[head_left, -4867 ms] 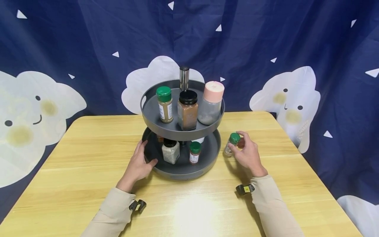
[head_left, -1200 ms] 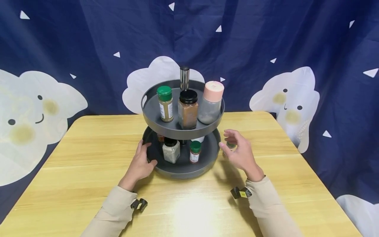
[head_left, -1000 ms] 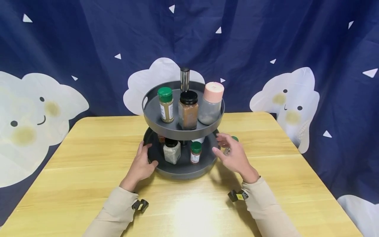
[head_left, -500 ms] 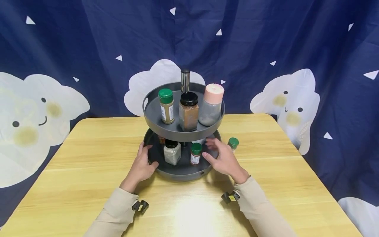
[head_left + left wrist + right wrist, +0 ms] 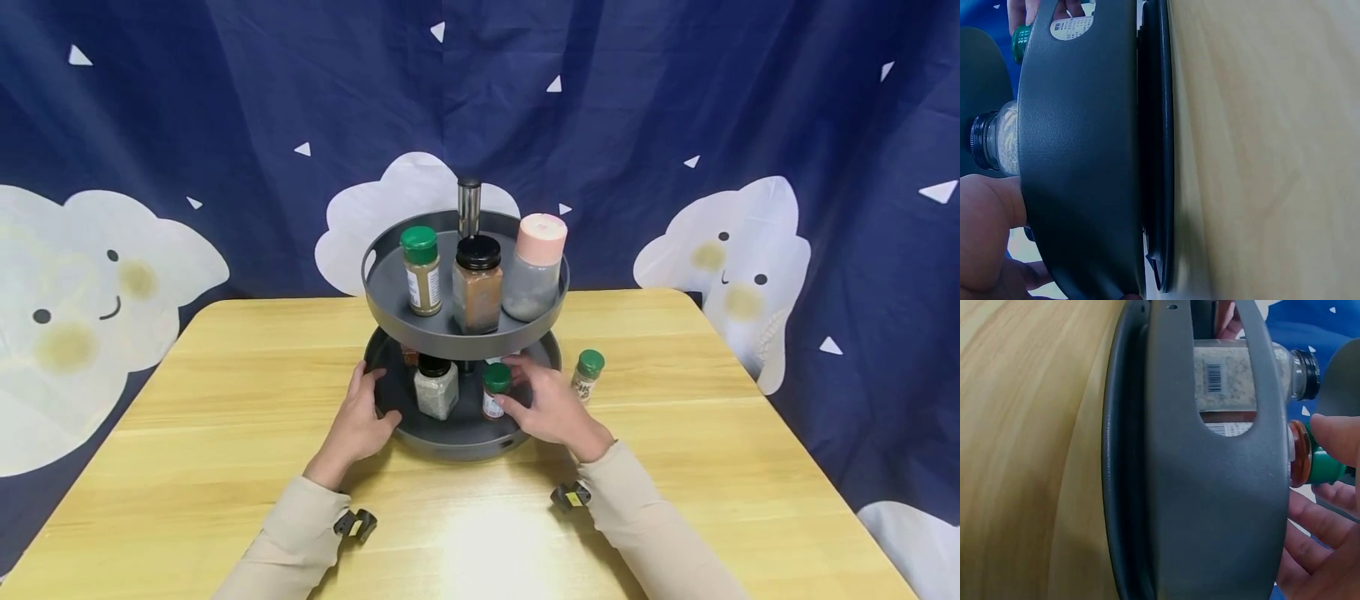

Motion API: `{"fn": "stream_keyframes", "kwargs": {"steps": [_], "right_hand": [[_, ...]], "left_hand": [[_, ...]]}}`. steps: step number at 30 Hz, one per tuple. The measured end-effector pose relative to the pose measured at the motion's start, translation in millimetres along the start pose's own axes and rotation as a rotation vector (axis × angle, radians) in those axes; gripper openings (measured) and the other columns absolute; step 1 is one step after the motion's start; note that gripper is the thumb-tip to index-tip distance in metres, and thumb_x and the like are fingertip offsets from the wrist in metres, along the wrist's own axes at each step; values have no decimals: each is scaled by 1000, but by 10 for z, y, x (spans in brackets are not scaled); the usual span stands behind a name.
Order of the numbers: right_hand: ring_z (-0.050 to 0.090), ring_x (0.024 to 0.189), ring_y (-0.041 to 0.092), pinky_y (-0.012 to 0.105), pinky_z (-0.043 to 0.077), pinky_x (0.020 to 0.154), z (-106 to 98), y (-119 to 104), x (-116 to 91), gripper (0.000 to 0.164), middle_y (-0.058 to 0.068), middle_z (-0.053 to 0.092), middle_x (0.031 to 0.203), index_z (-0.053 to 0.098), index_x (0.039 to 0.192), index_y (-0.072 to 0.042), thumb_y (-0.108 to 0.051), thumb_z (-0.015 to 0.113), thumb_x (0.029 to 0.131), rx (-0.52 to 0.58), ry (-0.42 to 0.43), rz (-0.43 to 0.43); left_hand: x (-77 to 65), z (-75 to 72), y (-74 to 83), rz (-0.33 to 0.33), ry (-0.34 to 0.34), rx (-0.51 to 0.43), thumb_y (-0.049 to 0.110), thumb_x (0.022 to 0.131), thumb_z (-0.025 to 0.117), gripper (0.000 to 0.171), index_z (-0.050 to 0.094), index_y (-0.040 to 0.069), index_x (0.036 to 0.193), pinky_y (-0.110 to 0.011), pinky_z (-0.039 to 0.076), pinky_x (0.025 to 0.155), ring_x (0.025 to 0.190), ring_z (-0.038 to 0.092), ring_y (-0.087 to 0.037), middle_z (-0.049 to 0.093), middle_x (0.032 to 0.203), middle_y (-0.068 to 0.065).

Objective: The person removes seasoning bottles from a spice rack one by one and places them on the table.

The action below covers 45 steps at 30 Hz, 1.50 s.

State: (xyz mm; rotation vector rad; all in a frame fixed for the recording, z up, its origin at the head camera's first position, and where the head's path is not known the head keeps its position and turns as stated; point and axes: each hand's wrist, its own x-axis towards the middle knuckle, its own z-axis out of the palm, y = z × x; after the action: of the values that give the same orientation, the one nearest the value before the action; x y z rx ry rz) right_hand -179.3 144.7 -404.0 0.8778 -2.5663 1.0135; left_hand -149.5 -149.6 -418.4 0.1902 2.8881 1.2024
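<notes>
A grey two-tier turntable rack (image 5: 465,450) stands on the table. My left hand (image 5: 356,423) holds the left rim of its lower tray, thumb over the front of the edge. My right hand (image 5: 547,404) reaches in from the right, thumb and fingers around the small green-capped spice jar (image 5: 496,379) with red contents. In the right wrist view its thumb and index finger meet the green cap (image 5: 1327,467). Left of that jar stands a black-capped jar (image 5: 436,393) of pale grains. Another green-capped shaker (image 5: 587,375) stands on the table, right of the rack.
The upper tray (image 5: 397,321) bears a green-capped spice bottle (image 5: 422,275), a black-lidded jar (image 5: 477,292) of brown powder and a pink-lidded container (image 5: 537,267). Further things on the lower tray are partly hidden. A dark blue curtain (image 5: 600,100) hangs behind the wooden table (image 5: 247,375).
My right hand has let go of the green-capped shaker on the table, moved left over the lower tray and closed around the red spice jar. The left hand keeps its place on the rim.
</notes>
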Motion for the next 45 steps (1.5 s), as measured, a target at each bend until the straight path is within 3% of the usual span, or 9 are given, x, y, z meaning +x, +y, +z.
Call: {"fn": "stream_keyframes", "kwargs": {"steps": [9, 45], "right_hand": [[67, 88, 16, 38, 57, 72, 61, -12, -27, 55, 7, 69, 97, 46, 129, -3, -18, 70, 83, 7, -37, 31], [69, 82, 17, 42, 58, 71, 92, -92, -48, 48, 9, 72, 90, 48, 119, -4, -13, 74, 79, 1, 47, 63]], "left_hand": [[2, 11, -14, -7, 0, -3, 9, 86, 56, 65, 25, -3, 142, -62, 30, 105, 132, 24, -52, -4, 155, -27], [6, 21, -16, -3, 12, 4, 10, 84, 56, 66, 26, -4, 141, -62, 29, 106, 133, 24, -50, -2, 155, -28]]}}
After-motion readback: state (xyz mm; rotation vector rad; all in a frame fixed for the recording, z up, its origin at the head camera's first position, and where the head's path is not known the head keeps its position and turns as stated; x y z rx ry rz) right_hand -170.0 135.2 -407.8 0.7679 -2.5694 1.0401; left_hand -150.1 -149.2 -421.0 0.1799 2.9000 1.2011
